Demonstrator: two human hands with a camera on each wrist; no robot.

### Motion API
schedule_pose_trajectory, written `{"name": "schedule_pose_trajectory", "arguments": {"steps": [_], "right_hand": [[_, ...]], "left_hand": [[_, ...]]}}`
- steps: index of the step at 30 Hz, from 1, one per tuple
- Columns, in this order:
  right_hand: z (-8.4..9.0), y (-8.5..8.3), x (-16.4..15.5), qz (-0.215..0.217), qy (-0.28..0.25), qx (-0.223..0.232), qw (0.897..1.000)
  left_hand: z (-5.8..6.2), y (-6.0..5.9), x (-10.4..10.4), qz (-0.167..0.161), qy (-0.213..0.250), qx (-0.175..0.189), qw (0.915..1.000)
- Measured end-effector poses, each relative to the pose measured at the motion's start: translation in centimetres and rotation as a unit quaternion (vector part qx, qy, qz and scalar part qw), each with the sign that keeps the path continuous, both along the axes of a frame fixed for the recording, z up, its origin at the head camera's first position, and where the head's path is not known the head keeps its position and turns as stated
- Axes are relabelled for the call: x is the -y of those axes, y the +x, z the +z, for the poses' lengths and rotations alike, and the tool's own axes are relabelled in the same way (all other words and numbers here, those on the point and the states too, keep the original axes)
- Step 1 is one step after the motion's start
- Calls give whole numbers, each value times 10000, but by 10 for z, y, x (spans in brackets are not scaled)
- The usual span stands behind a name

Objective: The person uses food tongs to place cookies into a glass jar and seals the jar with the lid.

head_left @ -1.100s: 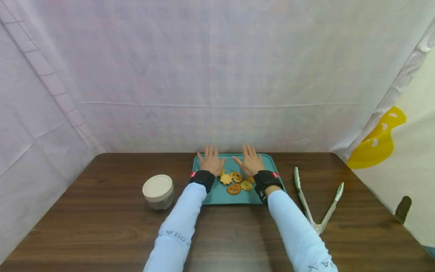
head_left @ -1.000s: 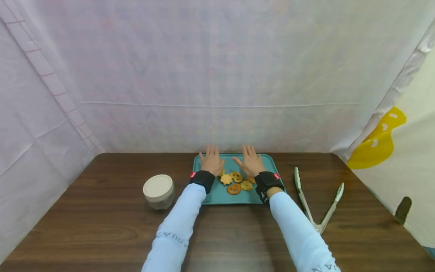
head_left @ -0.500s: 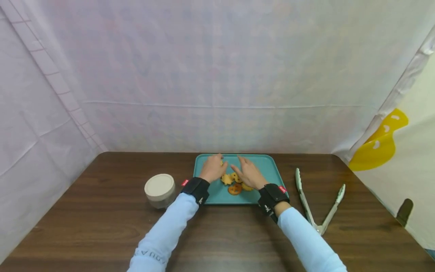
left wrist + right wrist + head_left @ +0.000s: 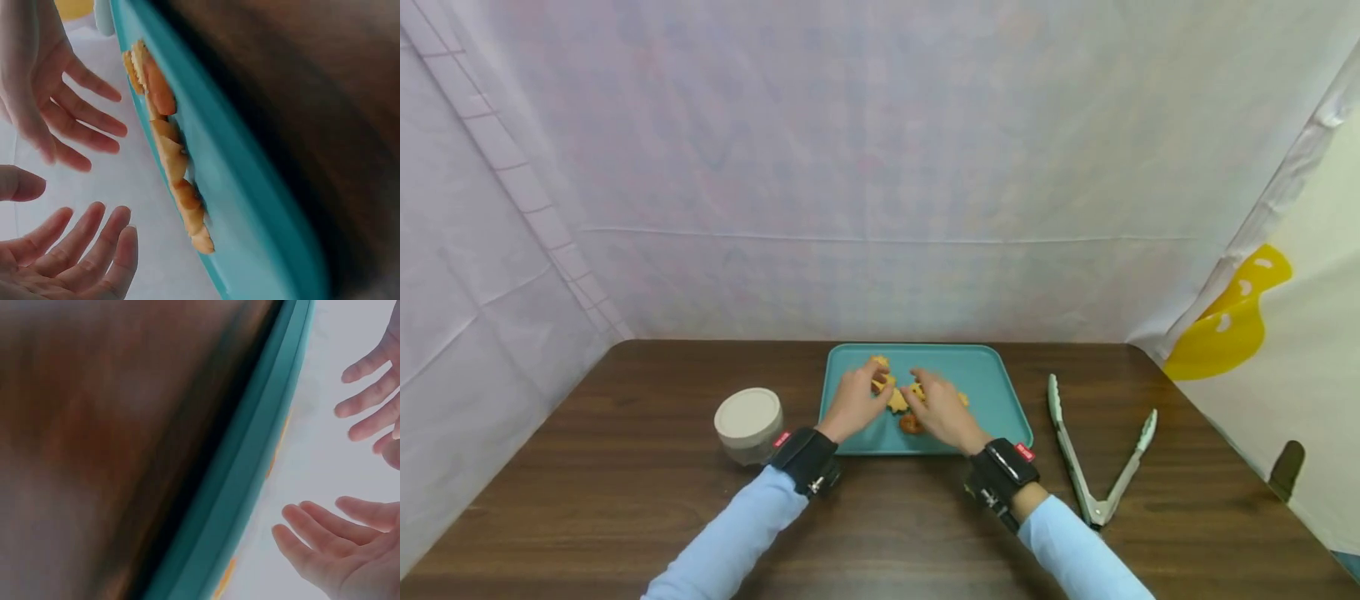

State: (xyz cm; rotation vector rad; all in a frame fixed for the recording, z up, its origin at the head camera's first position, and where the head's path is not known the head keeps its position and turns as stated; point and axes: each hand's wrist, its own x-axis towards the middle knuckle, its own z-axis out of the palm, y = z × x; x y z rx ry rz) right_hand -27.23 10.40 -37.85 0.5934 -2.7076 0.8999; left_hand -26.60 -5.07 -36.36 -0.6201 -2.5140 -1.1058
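Note:
My left hand (image 4: 856,402) hovers over the left half of a teal tray (image 4: 996,392), its fingers loosely bent with nothing between them. Facing it, my right hand (image 4: 946,410) hangs over the tray's middle, fingers spread and empty. Both hands stand clear of the food in the left wrist view. Between and beneath them lie several biscuits: a flower-shaped biscuit (image 4: 897,402), a brown pretzel (image 4: 911,425) near the front, and pale biscuits (image 4: 172,156) in a row as seen from the left wrist. The hands partly cover some of them.
A round tub (image 4: 749,425) with a white lid stands left of the tray on the dark wooden table (image 4: 625,500). Metal tongs (image 4: 1101,504) lie spread to the right, tips pointing away. A pale cloth (image 4: 880,167) hangs behind the table.
Both hands have drawn back from the tray's far edge toward its middle and turned to face each other, fingers going from stretched flat to loosely bent. The tray, tub and tongs stay put.

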Motion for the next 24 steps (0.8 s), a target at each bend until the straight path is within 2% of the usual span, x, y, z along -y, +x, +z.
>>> {"name": "schedule_pose_trajectory", "arguments": {"steps": [5,8,15,18,24], "right_hand": [[-3,9,6,244,-106,-47,9996],[-4,14,10,372,-55,-16,9993],[-4,23,19,927,162,58,9955],[-3,26,22,953,327,22,9949],[0,30,31,966,607,260,9931]], "left_hand": [[-6,10,8,-73,-8,33,10000],[-10,15,15,-120,-31,-63,9999],[-14,25,28,-131,-170,77,9997],[-14,29,33,-130,-190,83,9997],[-14,36,45,-147,-152,270,9994]]}}
